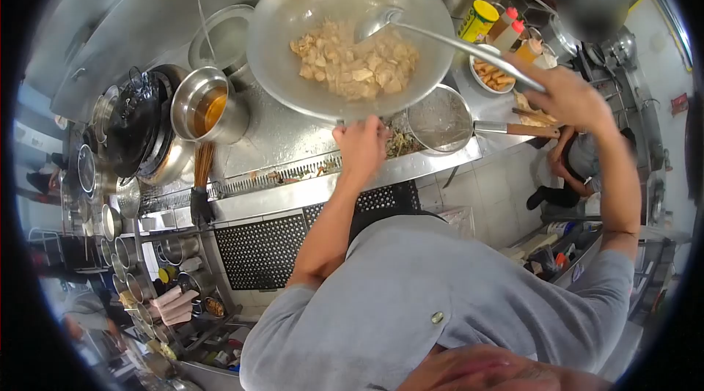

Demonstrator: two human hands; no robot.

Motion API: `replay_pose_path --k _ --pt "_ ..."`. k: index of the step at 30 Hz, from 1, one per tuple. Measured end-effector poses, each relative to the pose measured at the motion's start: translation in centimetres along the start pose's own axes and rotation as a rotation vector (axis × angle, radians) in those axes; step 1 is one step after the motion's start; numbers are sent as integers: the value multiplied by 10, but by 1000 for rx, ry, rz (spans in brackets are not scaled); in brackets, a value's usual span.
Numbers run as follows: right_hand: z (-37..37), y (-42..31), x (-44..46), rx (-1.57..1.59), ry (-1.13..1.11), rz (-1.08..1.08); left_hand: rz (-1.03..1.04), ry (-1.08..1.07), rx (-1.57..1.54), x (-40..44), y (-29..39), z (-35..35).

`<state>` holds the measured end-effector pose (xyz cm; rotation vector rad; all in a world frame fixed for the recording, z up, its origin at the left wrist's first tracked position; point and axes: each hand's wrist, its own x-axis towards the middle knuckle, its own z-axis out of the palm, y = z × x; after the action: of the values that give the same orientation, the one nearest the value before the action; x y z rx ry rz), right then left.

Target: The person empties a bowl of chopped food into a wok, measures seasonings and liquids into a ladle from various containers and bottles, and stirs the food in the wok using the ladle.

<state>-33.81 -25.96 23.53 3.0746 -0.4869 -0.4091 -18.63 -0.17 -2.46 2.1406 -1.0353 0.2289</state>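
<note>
A large metal wok [275, 46] stands on the steel range, tilted so that its inside faces me. Pale, browned pieces of food, perhaps sliced meat [359, 61], lie heaped in its middle. My left hand [361, 148] is closed on the wok's near rim, where a small handle is mostly hidden by the fingers. My right hand [576, 98], slightly blurred, grips the end of a long-handled ladle [469, 46]. The ladle's bowl rests inside the wok, at the far side of the food.
A round strainer [440, 120] with a wooden handle lies right of my left hand. A pot of brown liquid [240, 116] and a bamboo brush [203, 167] are at left. A bowl of fried sticks [480, 82], a yellow can [478, 21] and sauce bottles stand at right. Another person [587, 156] sits beyond.
</note>
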Motion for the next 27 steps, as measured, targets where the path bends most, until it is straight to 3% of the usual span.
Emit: replay_pose_path --k 3,7,10,14,16,17,19,24,27 --pt "-29 17 -20 102 -13 -65 -58 -83 -4 12 -9 1" --pt "-5 50 -27 41 -121 -157 -91 -68 -25 12 -6 1" --pt "68 11 21 90 -312 94 -101 -74 -52 13 -7 6" --pt "154 -30 72 225 -163 157 -94 -52 -57 12 1 -2" --pt "168 -43 62 640 56 190 -94 -53 -50 12 0 -6" --pt "170 -46 55 640 52 180 -93 -56 -52 13 0 -7" --pt "177 -51 36 1007 237 281 -115 -76 -45 17 -11 4" --pt "258 -73 44 937 380 360 -111 -24 -55 22 23 -12" --pt "261 -75 51 1078 231 231 -158 -67 -47 11 19 -4"
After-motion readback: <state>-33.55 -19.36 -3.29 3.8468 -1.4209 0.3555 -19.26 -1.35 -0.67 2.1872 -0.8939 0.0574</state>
